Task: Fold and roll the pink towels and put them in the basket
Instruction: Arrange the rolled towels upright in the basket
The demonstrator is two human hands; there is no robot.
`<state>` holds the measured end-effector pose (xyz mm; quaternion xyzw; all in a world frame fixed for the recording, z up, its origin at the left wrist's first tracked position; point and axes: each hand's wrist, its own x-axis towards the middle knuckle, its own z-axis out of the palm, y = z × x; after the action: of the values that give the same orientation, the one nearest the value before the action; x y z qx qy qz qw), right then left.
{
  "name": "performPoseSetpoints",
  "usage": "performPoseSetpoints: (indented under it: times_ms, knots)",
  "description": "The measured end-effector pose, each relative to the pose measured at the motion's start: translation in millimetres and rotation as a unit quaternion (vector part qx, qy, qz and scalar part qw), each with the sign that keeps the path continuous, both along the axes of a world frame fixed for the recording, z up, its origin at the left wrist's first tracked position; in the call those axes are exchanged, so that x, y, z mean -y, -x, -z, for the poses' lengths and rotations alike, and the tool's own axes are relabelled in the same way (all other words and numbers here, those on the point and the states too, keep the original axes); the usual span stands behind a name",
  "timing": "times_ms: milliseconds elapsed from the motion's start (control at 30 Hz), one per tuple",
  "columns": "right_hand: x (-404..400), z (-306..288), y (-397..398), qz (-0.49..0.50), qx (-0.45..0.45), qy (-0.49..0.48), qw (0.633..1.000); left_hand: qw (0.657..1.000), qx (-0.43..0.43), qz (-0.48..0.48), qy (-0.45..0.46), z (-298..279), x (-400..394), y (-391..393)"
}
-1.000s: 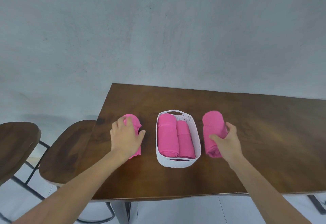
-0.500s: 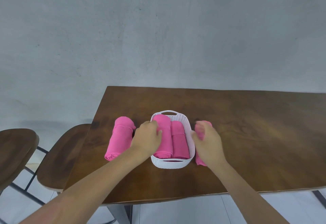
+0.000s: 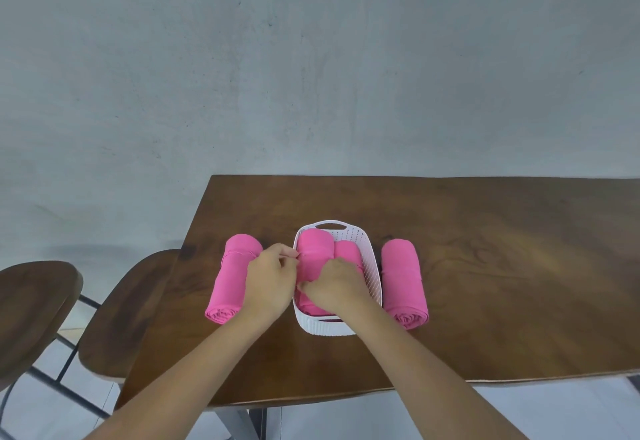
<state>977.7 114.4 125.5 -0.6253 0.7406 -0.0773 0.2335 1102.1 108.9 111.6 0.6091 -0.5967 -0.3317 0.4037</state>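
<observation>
Hands had left the two outer rolls and come together over the basket (image 3: 373, 275). A second earlier each rested on a roll lying on the bench (image 3: 485, 284); now the left roll (image 3: 231, 280) and the right roll (image 3: 403, 280) lay free, just beside the basket's left and right walls. The left hand (image 3: 269, 284) was curled at the left rim, seemingly pinching the edge of the larger roll inside (image 3: 313, 259). The right hand (image 3: 334, 289), fingers curled, pressed down on that roll and the smaller one (image 3: 348, 252); whether it gripped cloth I could not tell. Two towels sat packed, probably being tidied or shifted to make room.
</observation>
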Motion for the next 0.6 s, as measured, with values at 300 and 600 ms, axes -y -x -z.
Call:
performPoseSetpoints:
  times_ms: [300,600]
  knots:
    - [0,-14,17,0.107,0.185,-0.086,0.973,0.999,-0.044,-0.006,-0.013,3,-4,-3]
    - [-3,-22,37,0.199,0.46,-0.097,0.86,0.996,-0.087,-0.022,-0.001,4,-10,-5]
